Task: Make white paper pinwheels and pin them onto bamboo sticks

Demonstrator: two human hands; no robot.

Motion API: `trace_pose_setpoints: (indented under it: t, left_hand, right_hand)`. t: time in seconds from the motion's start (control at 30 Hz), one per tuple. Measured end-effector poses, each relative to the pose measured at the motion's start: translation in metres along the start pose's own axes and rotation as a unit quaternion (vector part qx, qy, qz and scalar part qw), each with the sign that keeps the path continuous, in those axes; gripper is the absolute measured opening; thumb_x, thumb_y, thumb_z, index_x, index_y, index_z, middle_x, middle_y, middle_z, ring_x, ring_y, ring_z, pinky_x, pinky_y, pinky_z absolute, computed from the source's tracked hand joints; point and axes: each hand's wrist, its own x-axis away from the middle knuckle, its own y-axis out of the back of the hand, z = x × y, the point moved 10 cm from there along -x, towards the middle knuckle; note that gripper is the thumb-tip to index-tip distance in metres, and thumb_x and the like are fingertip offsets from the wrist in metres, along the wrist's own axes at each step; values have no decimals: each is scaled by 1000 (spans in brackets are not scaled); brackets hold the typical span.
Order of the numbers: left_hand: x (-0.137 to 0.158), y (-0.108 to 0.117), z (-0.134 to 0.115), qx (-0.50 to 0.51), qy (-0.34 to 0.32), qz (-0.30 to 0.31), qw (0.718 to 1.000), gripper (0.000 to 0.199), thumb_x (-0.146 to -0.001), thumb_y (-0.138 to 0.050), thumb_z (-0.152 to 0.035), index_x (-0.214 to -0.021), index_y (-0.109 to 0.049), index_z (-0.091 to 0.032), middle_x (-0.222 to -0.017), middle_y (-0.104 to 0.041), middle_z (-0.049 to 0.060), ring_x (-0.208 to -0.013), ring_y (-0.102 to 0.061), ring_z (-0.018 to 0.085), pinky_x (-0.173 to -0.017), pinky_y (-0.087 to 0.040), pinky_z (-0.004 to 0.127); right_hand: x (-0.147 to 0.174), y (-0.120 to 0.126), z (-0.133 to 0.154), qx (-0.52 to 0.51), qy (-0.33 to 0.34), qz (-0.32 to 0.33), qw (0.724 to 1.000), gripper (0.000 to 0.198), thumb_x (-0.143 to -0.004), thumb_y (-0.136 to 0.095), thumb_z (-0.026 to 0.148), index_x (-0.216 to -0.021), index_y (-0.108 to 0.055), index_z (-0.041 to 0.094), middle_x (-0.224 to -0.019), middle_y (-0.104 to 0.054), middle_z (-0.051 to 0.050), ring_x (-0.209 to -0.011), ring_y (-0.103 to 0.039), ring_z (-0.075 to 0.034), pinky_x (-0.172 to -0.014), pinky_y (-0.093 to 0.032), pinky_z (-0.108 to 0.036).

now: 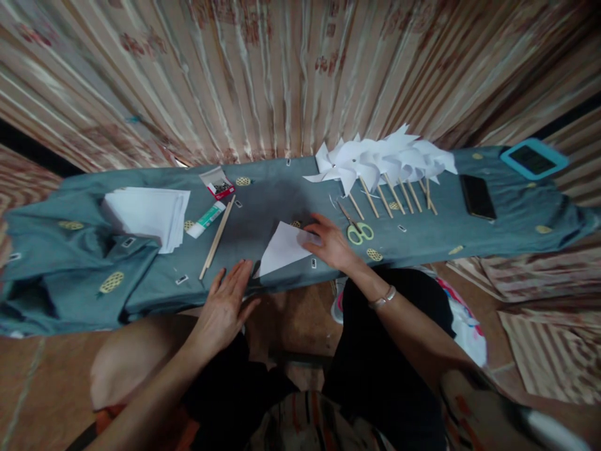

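Observation:
A piece of white paper (285, 249), folded to a triangle, lies on the cloth-covered table in front of me. My right hand (332, 243) rests on its right corner with fingers spread. To the left of the paper, my left hand (228, 305) is at the table's front edge, fingers stretched out and holding nothing. Green-handled scissors (359, 232) lie just right of my right hand. Wooden sticks (217, 238) lie beyond my left hand, beside a glue stick (206, 219).
White paper pinwheels (385, 163) on sticks lie in an overlapping row at the back right. Farther right are a phone (477, 196) and a blue-framed device (534, 159). A stack of paper (145, 213) and a small red-and-white box (218, 183) are on the left. Curtains hang behind.

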Motion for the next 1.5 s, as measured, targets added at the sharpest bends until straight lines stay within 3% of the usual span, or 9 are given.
trace_pose_setpoints:
  t: [0.13,0.23,0.37,0.47,0.6,0.73,0.93,1.13,1.5]
  left_hand:
    - [-10,4,24,167,121,-15,978,70,-95,-48,-50,-153,-29,-14,-154,-43,19,-143,-39,31,-120,-26,54]
    - [-26,4,46,318,232,-38,919,75,-93,-48,-54,-154,-27,-16,-155,-42,17,-146,-35,29,-120,-27,49]
    - [-64,2,53,455,266,-64,848,85,-80,-65,-54,-152,-34,-21,-153,-45,15,-144,-39,30,-117,-32,48]
    - [-90,-5,49,522,280,-42,805,88,-68,-78,-49,-144,-47,-18,-134,-64,17,-126,-59,33,-104,-47,46]
    - [-108,-17,28,591,266,29,761,54,-59,-84,-49,-99,-75,-14,-89,-76,12,-80,-72,27,-72,-57,35]
    - [-108,-27,30,592,303,29,746,35,-54,-87,-43,-69,-73,-14,-65,-70,9,-58,-65,21,-56,-51,31]
    - [-110,-15,58,594,328,-120,724,42,-53,-88,-41,-84,-75,-16,-83,-76,9,-79,-70,26,-77,-56,37]
    - [-112,-1,71,614,331,-216,683,37,-48,-88,-33,-80,-74,-20,-80,-77,3,-77,-69,23,-77,-56,34]
    - [-133,23,50,609,275,-228,708,28,-47,-87,-26,-72,-76,-21,-79,-77,1,-75,-67,20,-79,-55,35]
  right_hand:
    - [-5,3,1,-80,-26,1,996,9,-77,-67,18,-84,-71,21,-139,-60,-10,-130,-56,-28,-111,-40,-47]
    - [-6,15,5,-155,-14,-2,988,7,-76,-68,21,-81,-71,22,-141,-59,-8,-132,-54,-28,-113,-36,-48]
    - [-8,39,11,-220,21,-24,975,7,-74,-70,22,-80,-72,22,-147,-54,-8,-140,-46,-28,-118,-27,-48]
    - [-11,53,10,-258,30,-54,964,8,-73,-68,20,-80,-71,21,-148,-52,-9,-141,-45,-26,-118,-27,-45]
    - [-15,60,7,-279,22,-75,957,5,-74,-69,22,-79,-71,22,-148,-52,-8,-142,-44,-26,-117,-31,-45]
    - [-18,61,4,-257,16,-74,963,9,-78,-67,23,-85,-72,22,-148,-52,-8,-140,-46,-26,-113,-37,-42]
    - [1,98,-28,-69,-35,-189,979,27,-89,-55,27,-112,-68,22,-121,-70,-10,-110,-67,-22,-90,-55,-37]
    - [27,93,-59,253,-111,-84,957,19,-88,-60,25,-100,-72,15,-100,-76,-17,-95,-71,-30,-87,-53,-41]
    - [39,84,-60,334,-157,-25,929,24,-86,-58,23,-104,-70,13,-87,-77,-16,-83,-74,-30,-71,-51,-34]
